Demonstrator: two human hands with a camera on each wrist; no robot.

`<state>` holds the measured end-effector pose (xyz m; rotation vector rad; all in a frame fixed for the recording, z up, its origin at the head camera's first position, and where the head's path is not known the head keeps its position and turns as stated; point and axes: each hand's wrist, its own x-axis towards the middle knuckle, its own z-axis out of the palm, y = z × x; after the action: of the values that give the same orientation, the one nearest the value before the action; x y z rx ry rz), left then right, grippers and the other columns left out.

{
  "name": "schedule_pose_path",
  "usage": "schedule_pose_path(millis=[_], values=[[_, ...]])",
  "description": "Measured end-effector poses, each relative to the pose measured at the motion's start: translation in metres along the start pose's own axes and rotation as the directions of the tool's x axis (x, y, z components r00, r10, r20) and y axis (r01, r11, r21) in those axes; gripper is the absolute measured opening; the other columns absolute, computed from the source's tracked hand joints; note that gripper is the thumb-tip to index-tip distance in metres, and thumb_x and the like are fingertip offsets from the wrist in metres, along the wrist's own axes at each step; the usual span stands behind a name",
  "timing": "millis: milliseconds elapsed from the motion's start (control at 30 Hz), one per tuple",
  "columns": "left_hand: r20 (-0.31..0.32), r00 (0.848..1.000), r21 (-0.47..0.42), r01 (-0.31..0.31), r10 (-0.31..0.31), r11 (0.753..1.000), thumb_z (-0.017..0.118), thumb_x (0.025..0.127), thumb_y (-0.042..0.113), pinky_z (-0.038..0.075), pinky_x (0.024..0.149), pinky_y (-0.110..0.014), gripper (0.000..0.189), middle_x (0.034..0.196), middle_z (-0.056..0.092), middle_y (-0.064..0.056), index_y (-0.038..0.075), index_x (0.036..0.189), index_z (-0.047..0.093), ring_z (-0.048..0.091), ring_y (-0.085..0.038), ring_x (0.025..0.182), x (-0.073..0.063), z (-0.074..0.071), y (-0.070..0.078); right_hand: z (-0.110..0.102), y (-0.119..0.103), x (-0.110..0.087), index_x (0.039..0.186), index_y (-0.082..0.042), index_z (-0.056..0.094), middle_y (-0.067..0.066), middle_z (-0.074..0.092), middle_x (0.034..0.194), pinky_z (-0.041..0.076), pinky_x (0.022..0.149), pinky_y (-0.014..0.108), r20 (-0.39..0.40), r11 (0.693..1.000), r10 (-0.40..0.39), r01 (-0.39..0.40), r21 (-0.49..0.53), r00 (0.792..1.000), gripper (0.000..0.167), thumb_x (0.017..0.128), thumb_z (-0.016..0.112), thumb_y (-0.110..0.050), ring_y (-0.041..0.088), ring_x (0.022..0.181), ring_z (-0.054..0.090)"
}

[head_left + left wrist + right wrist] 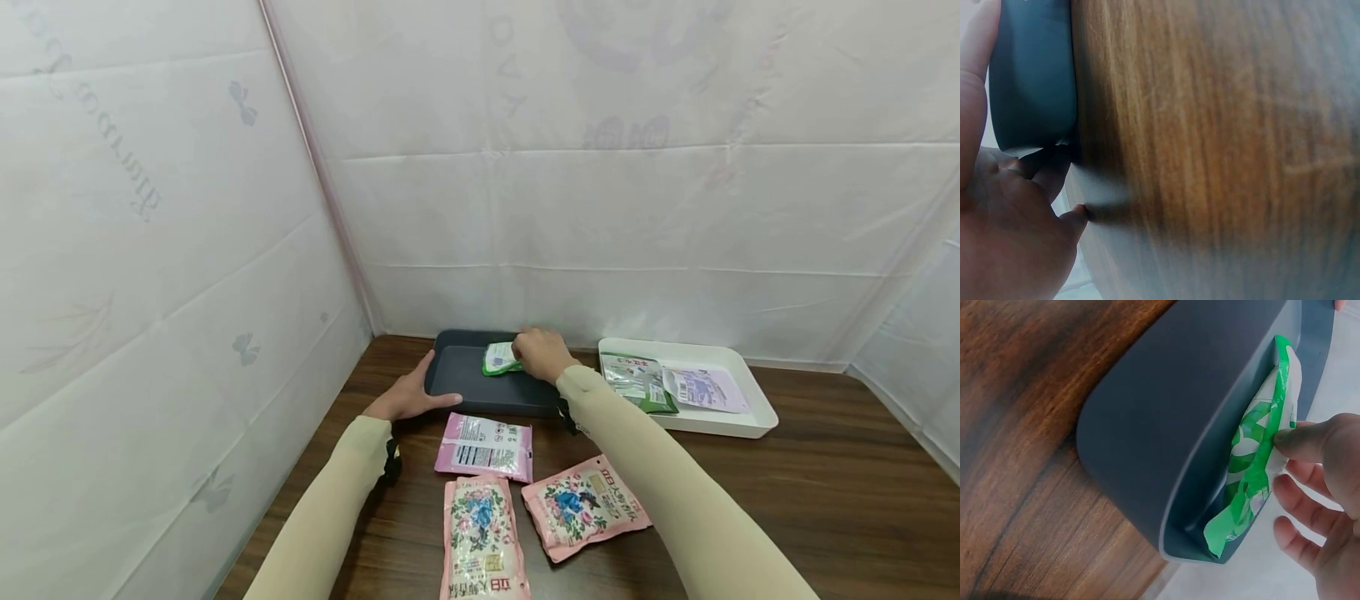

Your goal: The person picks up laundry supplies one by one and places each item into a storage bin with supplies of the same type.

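A dark grey tray (472, 383) stands at the back of the table. My left hand (408, 393) lies against its left front corner, thumb along the front and fingers along the side; in the left wrist view the hand (1016, 219) is beside the tray wall (1035, 81). Inside the tray, my right hand (543, 354) pinches a green-and-white packet (499, 358) between thumb and fingers. The right wrist view shows this packet (1257, 450) tilted within the tray, with the right thumb (1310, 440) on its near face.
Right of the grey tray, a white tray (761, 408) holds a green pouch (637, 379) and a purple-and-white pouch (708, 389). In front lie a pink packet back-side up (486, 446) and two pink floral packets, one lengthwise (483, 533), one slanted (585, 507). White fabric walls (600, 208) enclose the table.
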<state>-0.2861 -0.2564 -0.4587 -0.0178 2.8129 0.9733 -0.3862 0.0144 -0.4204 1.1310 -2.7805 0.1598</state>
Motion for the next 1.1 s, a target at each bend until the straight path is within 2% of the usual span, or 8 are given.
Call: schedule_pose_path(millis=[100,233,333,533,767,1100], values=[[0.002,1.000,0.002,0.005,-0.005,1.000,0.075,0.084,0.066,0.028,0.118,-0.062,0.122,0.168,0.016,-0.025,0.015,0.167,-0.001,0.025,-0.047,0.151,0.0009,0.0005,0.0005,0.0008,0.0010,0.0000,0.091,-0.011,0.079,0.007,0.071,0.097,0.052,0.061,0.037,0.030,0.999,0.021,-0.022,0.027,0.999,0.023,0.100,0.061,-0.001,0.020,0.077,0.061],[0.002,1.000,0.005,0.013,-0.013,1.000,0.075,0.082,0.068,0.028,0.118,-0.062,0.124,0.168,0.016,-0.024,0.016,0.167,0.000,0.025,-0.046,0.151,0.0017,0.0006,0.0011,0.0014,0.0009,-0.0012,0.105,-0.013,0.080,0.009,0.073,0.110,0.059,0.068,0.040,0.060,0.999,0.034,-0.035,0.023,0.998,0.022,0.101,0.061,-0.003,0.023,0.087,0.069],[0.003,1.000,0.006,0.015,-0.015,1.000,0.074,0.083,0.068,0.028,0.118,-0.062,0.124,0.168,0.016,-0.025,0.016,0.167,0.000,0.026,-0.047,0.151,0.0022,0.0007,0.0007,0.0015,0.0007,-0.0017,0.108,-0.012,0.080,0.010,0.073,0.112,0.060,0.071,0.042,0.067,0.999,0.035,-0.036,0.017,0.997,0.021,0.101,0.062,-0.004,0.025,0.090,0.070],[0.003,1.000,-0.004,0.007,-0.007,1.000,0.075,0.085,0.063,0.028,0.118,-0.063,0.121,0.168,0.016,-0.026,0.016,0.167,0.000,0.026,-0.048,0.150,0.0029,-0.0002,0.0006,0.0009,0.0005,-0.0015,0.109,-0.013,0.080,0.009,0.073,0.114,0.060,0.073,0.043,0.082,0.999,0.041,-0.043,0.028,0.996,0.020,0.100,0.064,-0.005,0.025,0.089,0.071],[0.006,1.000,0.003,0.004,-0.004,1.000,0.074,0.081,0.071,0.028,0.118,-0.062,0.127,0.168,0.016,-0.025,0.015,0.167,0.000,0.026,-0.047,0.150,0.0028,0.0003,-0.0014,0.0043,0.0004,-0.0008,0.111,-0.014,0.079,0.008,0.073,0.116,0.058,0.073,0.042,0.130,0.997,0.054,-0.060,0.042,0.990,0.017,0.100,0.066,-0.009,0.023,0.086,0.068],[0.006,1.000,0.001,0.005,-0.005,1.000,0.074,0.082,0.070,0.028,0.118,-0.064,0.126,0.168,0.015,-0.026,0.016,0.167,-0.001,0.025,-0.048,0.150,0.0029,-0.0008,-0.0015,0.0042,-0.0013,-0.0024,0.113,-0.016,0.077,0.007,0.072,0.118,0.058,0.074,0.043,0.150,0.998,0.049,-0.054,0.028,0.987,0.017,0.101,0.066,-0.011,0.023,0.089,0.068]])
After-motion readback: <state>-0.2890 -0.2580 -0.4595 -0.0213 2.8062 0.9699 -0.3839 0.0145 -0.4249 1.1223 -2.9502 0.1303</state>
